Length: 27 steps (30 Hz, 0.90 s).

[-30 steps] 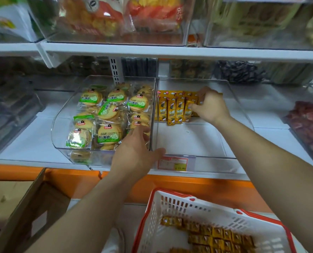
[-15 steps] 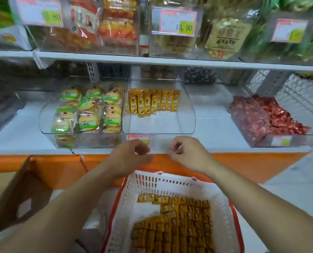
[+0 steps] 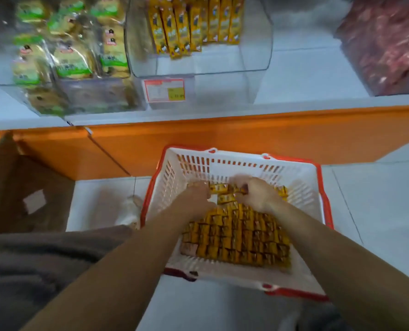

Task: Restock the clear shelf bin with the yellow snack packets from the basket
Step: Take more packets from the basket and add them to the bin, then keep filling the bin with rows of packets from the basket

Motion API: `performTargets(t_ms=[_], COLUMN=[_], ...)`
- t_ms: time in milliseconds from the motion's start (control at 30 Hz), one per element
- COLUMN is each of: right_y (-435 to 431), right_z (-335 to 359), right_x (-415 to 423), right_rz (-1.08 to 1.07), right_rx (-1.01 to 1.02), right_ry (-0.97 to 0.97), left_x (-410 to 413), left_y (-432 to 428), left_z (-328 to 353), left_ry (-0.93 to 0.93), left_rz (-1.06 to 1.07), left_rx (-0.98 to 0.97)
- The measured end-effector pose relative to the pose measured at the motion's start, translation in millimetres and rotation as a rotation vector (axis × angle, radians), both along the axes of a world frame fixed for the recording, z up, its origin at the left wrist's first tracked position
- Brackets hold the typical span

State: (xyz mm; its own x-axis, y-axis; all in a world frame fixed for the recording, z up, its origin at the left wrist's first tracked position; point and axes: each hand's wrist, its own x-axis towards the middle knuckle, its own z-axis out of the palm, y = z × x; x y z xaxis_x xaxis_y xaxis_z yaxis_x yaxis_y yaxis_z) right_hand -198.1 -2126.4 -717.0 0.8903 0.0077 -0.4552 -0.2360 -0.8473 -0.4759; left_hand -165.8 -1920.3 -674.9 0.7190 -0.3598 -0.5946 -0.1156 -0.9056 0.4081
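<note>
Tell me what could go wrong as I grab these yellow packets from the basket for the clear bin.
1. The left hand and right hand dig into the tightly packed yellow packets in the basket; a loose bunch could spill during the lift.
2. The row already in the clear bin could get knocked over.

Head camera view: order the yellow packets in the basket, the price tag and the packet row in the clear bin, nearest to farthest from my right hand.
From the right hand:
1. basket packets, touching its fingers.
2. price tag, up-left on the front of the clear bin.
3. packet row, at the bin's back, past the tag.
</note>
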Motion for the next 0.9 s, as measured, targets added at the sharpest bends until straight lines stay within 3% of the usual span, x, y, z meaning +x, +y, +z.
performTargets(t_ms=[267,400,700,900], right_y=[25.7,37.1,49.7,54.7], right_z=[-80.1,-104.0,-119.3,-111.4], right_x=[-10.7,-19.2,-19.5,-17.1], right_rz=[0.116,0.162,0.252,0.076], right_rx=[-0.073,-0.13,-0.21,-0.1], right_ry=[-0.078,-0.012,0.129,0.078], left_x=[0.5,-15.9,-11.8,-5.8], left_y=[13.4,33.0,44.4,46.7], left_z=[-112.0,-153.8,-172.1,-175.2], left_ry=[0.086,0.183,0.219,0.288], left_rz=[0.224,0.274,0.32,0.52], left_rx=[0.018,-0.029,-0.189,-0.297])
